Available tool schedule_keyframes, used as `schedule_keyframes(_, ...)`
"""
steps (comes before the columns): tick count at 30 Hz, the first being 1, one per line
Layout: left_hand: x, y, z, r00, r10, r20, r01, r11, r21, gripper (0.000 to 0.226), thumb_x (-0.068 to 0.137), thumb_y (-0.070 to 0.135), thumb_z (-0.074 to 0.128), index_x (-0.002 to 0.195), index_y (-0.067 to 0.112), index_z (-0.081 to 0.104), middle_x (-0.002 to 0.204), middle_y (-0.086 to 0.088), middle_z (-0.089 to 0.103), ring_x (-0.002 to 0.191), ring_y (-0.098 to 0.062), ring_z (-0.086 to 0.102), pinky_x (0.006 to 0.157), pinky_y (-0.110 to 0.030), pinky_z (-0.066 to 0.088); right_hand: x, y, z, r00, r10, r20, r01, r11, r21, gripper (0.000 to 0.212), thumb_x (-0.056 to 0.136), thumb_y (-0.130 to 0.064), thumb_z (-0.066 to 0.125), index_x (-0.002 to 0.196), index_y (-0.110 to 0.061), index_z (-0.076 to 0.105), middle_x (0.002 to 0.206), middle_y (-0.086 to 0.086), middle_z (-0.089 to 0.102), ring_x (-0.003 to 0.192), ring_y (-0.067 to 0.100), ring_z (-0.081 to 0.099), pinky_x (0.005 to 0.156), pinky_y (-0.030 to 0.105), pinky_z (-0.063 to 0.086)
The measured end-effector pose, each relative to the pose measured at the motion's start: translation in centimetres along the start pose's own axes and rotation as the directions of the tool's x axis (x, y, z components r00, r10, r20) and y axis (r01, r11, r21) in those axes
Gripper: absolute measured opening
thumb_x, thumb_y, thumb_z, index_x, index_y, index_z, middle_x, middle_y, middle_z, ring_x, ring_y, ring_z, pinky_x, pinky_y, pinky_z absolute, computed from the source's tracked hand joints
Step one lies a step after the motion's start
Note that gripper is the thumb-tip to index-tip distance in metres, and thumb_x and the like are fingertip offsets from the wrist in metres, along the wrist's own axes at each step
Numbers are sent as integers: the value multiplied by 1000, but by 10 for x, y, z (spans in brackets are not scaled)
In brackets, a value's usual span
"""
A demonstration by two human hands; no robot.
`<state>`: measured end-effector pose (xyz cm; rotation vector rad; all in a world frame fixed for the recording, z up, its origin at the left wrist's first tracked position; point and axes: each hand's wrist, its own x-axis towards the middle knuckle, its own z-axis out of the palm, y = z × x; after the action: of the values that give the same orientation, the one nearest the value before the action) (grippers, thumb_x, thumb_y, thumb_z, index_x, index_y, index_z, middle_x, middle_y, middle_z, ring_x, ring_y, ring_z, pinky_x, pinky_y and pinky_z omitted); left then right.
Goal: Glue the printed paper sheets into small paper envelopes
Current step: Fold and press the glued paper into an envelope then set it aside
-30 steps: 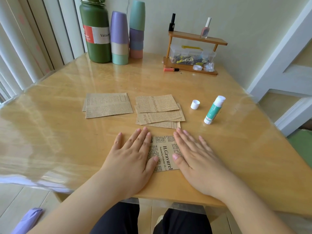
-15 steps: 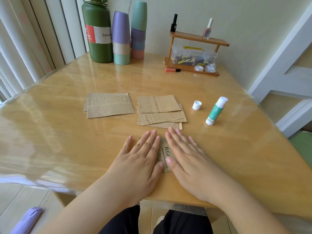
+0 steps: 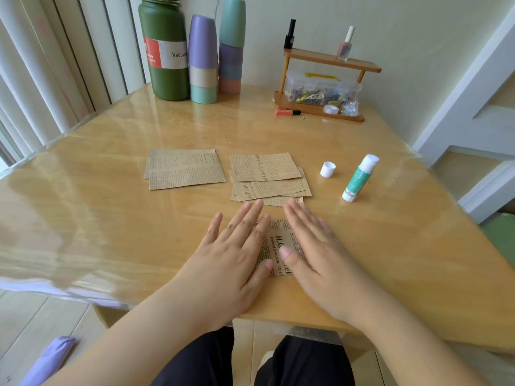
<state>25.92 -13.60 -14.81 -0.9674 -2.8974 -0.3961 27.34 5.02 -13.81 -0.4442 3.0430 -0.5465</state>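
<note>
A: What could go wrong here?

B: Working left to right: the left hand (image 3: 231,246) lies flat, fingers spread, on the left part of the folded newsprint sheet (image 3: 278,247), and the right hand (image 3: 312,246) lies flat on its right part. Neither grips anything. If the palms slide while the glue is wet, I judge the flaps could shift and set crooked, or glue could squeeze out and stick the paper to the table (image 3: 111,218).

A: Anything else?

B: The uncapped glue stick (image 3: 359,178) lies on its side beside its cap (image 3: 327,169); it may dry out or roll.

A: And the sheet itself?

B: Kraft brown with black print, small, near the table's front edge, mostly covered. A left pile (image 3: 184,169) and a middle pile (image 3: 269,178) of similar sheets lie just beyond.
</note>
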Motion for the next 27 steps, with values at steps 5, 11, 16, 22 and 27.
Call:
schedule_keyframes(5, -11, -20, -10, 994, 112, 19, -109, 988, -106, 76, 83, 69, 10, 148, 31, 16, 155, 16, 3, 140, 5, -9, 110, -19, -11, -16, 13, -20, 984, 121, -130, -97, 980, 176, 61, 94, -52, 33, 149, -34, 16, 153, -27, 12, 132, -23, 2, 105, -1, 2)
schedule_keyframes(11, -19, -30, -5, 975, 216, 52, -214, 976, -50, 77, 88, 73, 11, 146, 26, 31, 154, 9, 22, 143, -5, 9, 115, -39, 2, -28, 16, -18, 990, 131, -55, -121, 980, 157, 65, 86, -57, 29, 147, -37, 19, 149, -30, 16, 134, -18, 9, 105, 2, 6)
schedule_keyframes(16, -23, -25, -5, 973, 225, 44, -227, 973, 42, 71, 91, 69, 21, 139, 21, 42, 147, 2, 39, 139, -15, 29, 110, -51, 22, -28, 18, -17, 987, 134, -89, -116, 976, 183, 59, 92, -56, 34, 147, -35, 25, 148, -26, 24, 132, -17, 16, 105, 2, 11)
schedule_keyframes(22, -6, -25, -19, 998, 31, 61, -28, 998, -49, 92, 71, 82, 15, 147, 31, 11, 154, 15, 12, 141, -2, 2, 118, -34, 1, -6, 25, -35, 995, 96, -12, -94, 990, 108, 67, 86, -41, 62, 144, -37, 30, 145, -25, 28, 121, -18, 21, 94, -6, 10)
schedule_keyframes(27, 23, -25, -36, 968, -113, 226, 124, 992, -36, 116, 52, 87, 50, 144, 27, 15, 139, 13, 28, 131, -10, 18, 113, -37, 21, 29, 28, -66, 956, 143, 254, -133, 989, -58, 86, 63, -54, 78, 137, -39, 35, 133, -26, 35, 126, -1, 35, 106, 24, 31)
